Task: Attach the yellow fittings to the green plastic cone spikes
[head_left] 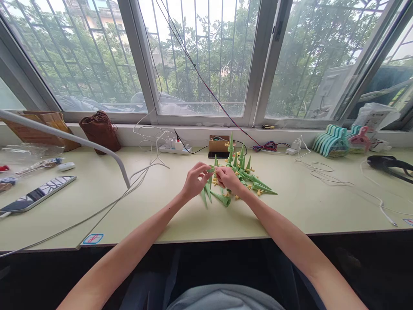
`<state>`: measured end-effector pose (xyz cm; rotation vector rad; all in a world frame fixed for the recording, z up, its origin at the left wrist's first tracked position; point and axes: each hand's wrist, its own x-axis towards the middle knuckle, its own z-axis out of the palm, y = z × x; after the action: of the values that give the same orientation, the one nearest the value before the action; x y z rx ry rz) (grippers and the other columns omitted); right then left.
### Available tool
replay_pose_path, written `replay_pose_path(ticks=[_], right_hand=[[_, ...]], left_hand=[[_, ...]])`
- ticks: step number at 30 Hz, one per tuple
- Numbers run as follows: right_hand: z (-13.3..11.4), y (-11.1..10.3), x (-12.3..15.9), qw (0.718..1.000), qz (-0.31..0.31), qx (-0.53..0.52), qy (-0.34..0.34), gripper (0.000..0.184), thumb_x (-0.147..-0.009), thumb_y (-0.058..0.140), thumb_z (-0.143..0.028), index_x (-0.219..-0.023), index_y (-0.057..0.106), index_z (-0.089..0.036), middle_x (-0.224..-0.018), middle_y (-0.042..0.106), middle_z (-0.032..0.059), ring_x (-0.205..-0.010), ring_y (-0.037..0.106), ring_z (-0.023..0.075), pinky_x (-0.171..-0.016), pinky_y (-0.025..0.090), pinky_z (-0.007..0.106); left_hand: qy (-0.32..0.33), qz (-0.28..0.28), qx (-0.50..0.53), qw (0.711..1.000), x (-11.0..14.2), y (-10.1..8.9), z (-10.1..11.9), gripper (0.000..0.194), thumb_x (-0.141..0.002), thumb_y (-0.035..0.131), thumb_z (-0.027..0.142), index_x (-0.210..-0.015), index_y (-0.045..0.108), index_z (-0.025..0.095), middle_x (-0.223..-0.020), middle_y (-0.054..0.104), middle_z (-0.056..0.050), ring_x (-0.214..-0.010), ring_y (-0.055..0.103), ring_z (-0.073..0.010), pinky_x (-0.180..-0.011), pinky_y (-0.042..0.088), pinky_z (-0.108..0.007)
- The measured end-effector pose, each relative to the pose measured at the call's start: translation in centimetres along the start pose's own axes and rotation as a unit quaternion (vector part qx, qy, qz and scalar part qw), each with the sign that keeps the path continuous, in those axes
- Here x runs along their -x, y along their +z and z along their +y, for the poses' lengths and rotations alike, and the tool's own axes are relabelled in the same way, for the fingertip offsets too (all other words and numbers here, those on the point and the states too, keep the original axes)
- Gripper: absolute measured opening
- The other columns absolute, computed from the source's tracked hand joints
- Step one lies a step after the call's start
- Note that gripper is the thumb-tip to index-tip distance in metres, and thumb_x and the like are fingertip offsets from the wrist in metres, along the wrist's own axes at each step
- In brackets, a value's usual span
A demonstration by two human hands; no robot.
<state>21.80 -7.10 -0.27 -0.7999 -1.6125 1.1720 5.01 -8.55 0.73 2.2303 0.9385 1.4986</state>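
My left hand (196, 179) is closed on a green plant-watering spike (211, 169), its wide end up between thumb and fingers. Close against it, my right hand (228, 178) is pinched at the spike's top edge; whatever its fingertips hold is hidden. Beneath and beside both hands lies a pile of similar green spikes (250, 175) with small yellow valves (259, 193). One loose spike (222, 199) points its open end toward me. Behind the right hand, a few spikes stand upright, among them a tall one (230, 148).
Behind the pile are a small cardboard box (219, 141) and a dark phone (218, 155). White cables and a power strip (176, 148) run along the left. A tablet (38, 196) lies far left; hangers (331, 142) and headphones (390, 163) are at right.
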Motion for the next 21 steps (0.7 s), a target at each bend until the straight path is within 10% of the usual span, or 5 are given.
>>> replay_pose_path(ticks=[21], right_hand=[[-0.09,0.37,0.02,0.997,-0.023,-0.079,-0.006,0.048,-0.086,0.058,-0.061,-0.065,0.051,-0.018,-0.051,0.044,-0.0056,-0.039,0.042,0.0068,-0.037,0.033,0.021]], left_hand=[[-0.137,0.015,0.113,0.984,-0.52,0.13,-0.58,0.038,-0.085,0.063,0.049,-0.107,0.058,0.019,-0.071,0.057,0.002,-0.058,0.058,-0.0115,-0.052,0.050,-0.022]])
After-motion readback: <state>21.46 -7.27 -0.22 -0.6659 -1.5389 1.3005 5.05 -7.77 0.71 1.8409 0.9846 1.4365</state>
